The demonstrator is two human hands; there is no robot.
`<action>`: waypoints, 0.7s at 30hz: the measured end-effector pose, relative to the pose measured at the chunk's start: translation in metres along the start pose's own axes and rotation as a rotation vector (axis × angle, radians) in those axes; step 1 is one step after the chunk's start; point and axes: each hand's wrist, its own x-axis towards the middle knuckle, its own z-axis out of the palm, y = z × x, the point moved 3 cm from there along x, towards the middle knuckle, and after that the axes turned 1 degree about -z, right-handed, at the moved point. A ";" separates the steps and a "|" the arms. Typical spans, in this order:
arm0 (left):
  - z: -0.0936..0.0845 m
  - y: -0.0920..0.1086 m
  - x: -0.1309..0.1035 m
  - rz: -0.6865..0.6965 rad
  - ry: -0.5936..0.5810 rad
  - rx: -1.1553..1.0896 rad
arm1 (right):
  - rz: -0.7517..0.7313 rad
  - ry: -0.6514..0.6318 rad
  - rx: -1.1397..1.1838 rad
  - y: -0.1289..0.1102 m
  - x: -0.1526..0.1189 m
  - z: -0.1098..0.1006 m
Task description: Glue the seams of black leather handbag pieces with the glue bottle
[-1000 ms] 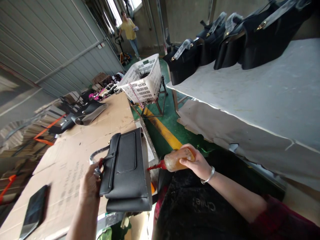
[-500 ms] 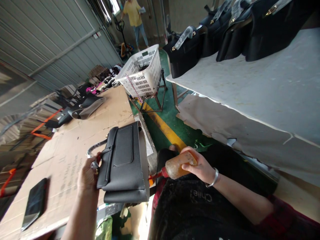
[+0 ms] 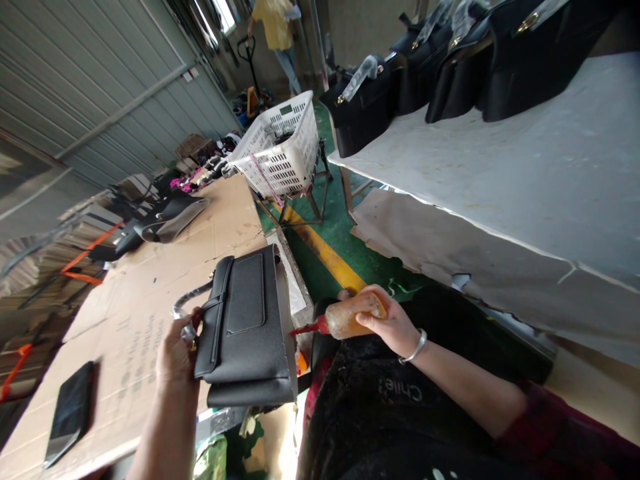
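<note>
A black bag (image 3: 245, 330) lies face up at the near edge of the cardboard-covered table (image 3: 145, 287); I can't tell whether it rests there or is held slightly above. My left hand (image 3: 175, 350) is closed around the base of its plastic-wrapped handle (image 3: 193, 295). My right hand (image 3: 395, 325) is wrapped around an amber squeeze bottle (image 3: 353, 316), its red nozzle (image 3: 306, 328) at the bag's right edge; contact is too fine to make out.

To work well here, I judge, I should brace the bag firmly with the left hand, let the nozzle follow the edge, and squeeze lightly and evenly, since a drip could mark the smooth black face.

Farther out, a phone (image 3: 69, 407) lies to the left, and a white basket (image 3: 283, 160) stands beyond the table.
</note>
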 end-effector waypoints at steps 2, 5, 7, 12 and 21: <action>0.000 -0.001 0.000 -0.045 0.008 -0.050 | -0.009 0.016 -0.013 0.001 0.003 0.001; 0.000 -0.001 -0.001 -0.068 0.019 -0.091 | -0.014 0.003 -0.016 0.001 0.003 0.002; 0.000 -0.001 -0.001 -0.074 0.021 -0.103 | -0.024 -0.021 -0.020 0.000 0.000 0.001; 0.000 -0.001 -0.001 -0.073 0.038 -0.117 | -0.024 -0.108 -0.014 -0.002 -0.014 -0.002; 0.004 0.002 -0.004 -0.096 0.048 -0.123 | 0.015 -0.102 0.028 0.001 -0.019 -0.001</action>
